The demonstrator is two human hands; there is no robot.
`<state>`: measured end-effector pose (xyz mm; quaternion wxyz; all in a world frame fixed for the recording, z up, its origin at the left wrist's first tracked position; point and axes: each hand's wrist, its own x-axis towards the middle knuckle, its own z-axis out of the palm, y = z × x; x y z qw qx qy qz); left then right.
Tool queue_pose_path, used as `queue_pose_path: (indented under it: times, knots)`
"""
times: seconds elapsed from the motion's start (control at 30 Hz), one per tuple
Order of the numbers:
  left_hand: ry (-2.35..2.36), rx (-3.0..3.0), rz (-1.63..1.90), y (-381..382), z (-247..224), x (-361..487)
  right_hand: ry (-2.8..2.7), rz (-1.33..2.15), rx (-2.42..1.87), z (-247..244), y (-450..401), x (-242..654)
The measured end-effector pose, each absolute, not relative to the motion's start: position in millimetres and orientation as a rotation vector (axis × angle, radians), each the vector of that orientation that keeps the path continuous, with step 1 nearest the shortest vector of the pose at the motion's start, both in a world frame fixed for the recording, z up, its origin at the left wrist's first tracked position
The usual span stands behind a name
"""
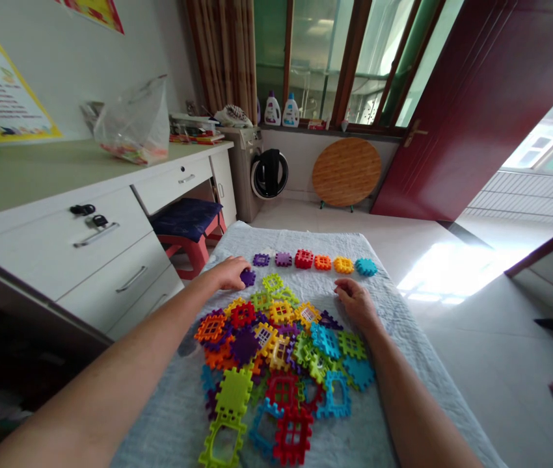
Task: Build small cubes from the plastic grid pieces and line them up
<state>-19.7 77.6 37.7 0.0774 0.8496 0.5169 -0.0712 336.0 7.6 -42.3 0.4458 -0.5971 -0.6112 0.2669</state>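
My left hand (231, 273) pinches a dark purple interlocking plastic block piece (248, 277) at the left of the cloth. It is just below the left end of a row of pieces: a purple one (261, 260), a lighter purple one (283, 259), a red stack (304, 259), an orange one (323, 262), a yellow one (343, 264) and a blue one (366, 266). My right hand (356, 302) rests on the cloth below the row's right end, fingers loosely bent and slightly apart, nothing visible in them. Between my forearms lies a loose heap of mixed pieces, including a green panel (234, 392) and a red window piece (294, 435).
A pale blue cloth (354, 246) covers the table. To the left stand a white drawer desk (105, 244) with a plastic bag (140, 123) on it, and a red stool (193, 250). Behind are a washing machine (247, 172), a round wooden board (347, 170) and a dark red door (457, 110).
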Motion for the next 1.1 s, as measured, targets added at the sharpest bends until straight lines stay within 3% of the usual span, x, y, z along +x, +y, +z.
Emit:
queue_pose_path:
  times: [0.13, 0.37, 1.1]
  knots:
    - [1.531, 2.576, -0.237, 90.0, 44.8, -18.4, -1.519, 0.647, -1.487, -42.8, 8.0, 336.7]
    - [1.675, 2.571, 0.083, 134.0, 37.5, -2.3, -1.496, 0.656, -1.486, -44.9, 8.5, 337.4]
    - [1.537, 2.388, -0.202, 165.6, 25.0, 20.8, -1.51, 0.627, -1.496, -39.8, 6.4, 334.7]
